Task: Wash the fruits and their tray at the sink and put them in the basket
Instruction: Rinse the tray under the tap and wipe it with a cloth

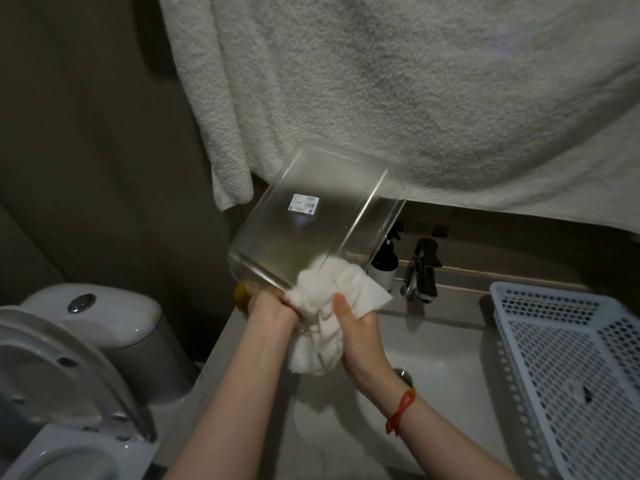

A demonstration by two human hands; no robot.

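My left hand (273,306) grips the near lower edge of the clear tray (311,220), fingers curled under its rim, and carries its weight. My right hand (356,327) is closed around a bunched white cloth (322,327), thumb raised, pressing it against the same near corner of the tray. The tray is held up in the air, tilted with its base toward me, above the left side of the sink (433,375); a small label (304,204) shows on the base. The step in hand appears to be wiping the tray after washing. To do it well, I should keep the left grip firm on the rim, since the wet clear wall will probably be slippery, and work the cloth from the near corner toward the far edge in overlapping strokes, turning the tray to reach each wall. I should keep the tray over the sink so that drips fall into it. The basket (588,358) stands on the tabletop to the right, beyond the tap (420,271). A yellowish object (242,299), possibly a fruit, lies just behind my left hand; I cannot identify it.
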